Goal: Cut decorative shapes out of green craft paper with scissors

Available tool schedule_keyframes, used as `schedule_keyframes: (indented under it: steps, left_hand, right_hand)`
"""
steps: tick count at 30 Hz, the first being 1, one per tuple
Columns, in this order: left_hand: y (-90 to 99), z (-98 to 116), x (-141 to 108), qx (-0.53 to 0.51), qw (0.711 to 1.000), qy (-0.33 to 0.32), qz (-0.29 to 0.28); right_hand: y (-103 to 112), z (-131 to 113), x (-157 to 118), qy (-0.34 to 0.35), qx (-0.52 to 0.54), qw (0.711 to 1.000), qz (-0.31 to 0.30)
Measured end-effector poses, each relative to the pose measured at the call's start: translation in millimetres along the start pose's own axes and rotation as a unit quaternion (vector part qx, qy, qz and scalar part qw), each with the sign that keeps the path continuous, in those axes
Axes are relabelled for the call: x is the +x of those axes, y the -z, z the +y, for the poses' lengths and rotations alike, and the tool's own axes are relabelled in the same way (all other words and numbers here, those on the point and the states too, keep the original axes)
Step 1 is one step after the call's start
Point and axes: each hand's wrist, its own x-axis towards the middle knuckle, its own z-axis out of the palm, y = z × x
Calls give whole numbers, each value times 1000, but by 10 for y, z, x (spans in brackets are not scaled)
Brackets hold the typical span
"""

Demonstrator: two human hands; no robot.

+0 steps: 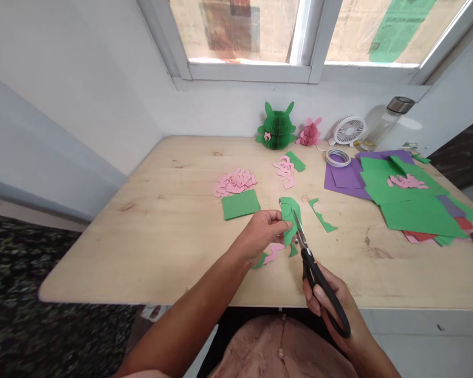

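Note:
My left hand (266, 233) pinches a green paper piece (289, 207) with a curved outline drawn on it, holding it just above the table. In my right hand (333, 294) are black-handled scissors (309, 262), their blades lying at the right part of the green paper. A narrow green offcut (321, 214) rests to the right of the blades. Below my left hand lie a pink paper scrap (274, 253) and small green scraps, partly covered. Beyond that hand sit a green paper rectangle (240, 205) and a heap of pink cut-outs (236, 182).
A green honeycomb paper animal (276, 128) and a smaller pink one (310, 132) stand by the wall, near a white fan (349, 130) and a glass bottle (386, 123). A tape roll (338, 157) lies on purple paper (345, 181). Green sheets (418, 212) are stacked at right.

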Motion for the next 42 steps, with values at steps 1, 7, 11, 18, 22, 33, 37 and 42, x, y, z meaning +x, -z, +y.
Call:
schedule_keyframes:
  steps: [1,7,11,18,22,33,37,42]
  left_hand:
    - [-2,4,-4,-4,1000,1,-2]
    - [-23,43,-28,-6,1000,4,-5]
    - [-25,50,-33,-11,1000,0,-12]
    - [-23,51,-35,-16,1000,-4,-16]
    - [-28,72,-42,-15,1000,-1,-14]
    - [-10,103,-33,4,1000,0,-30]
    - [10,129,-28,29,999,-1,-35]
    - [30,166,-26,60,997,-2,-44]
  right_hand:
    - [3,6,1,0,4,1000,1]
    - [-11,-15,-5,-4,21,1000,7]
    - [-12,-11,-13,-6,27,1000,11]
    - [-31,-22,-20,-8,26,1000,16]
    - [-28,-33,-24,-10,19,1000,17]
    - [-12,-110,-43,-16,-5,1000,23]
    - [41,-102,-42,-17,-8,1000,14]
    - [78,-125,-30,-23,-21,999,7]
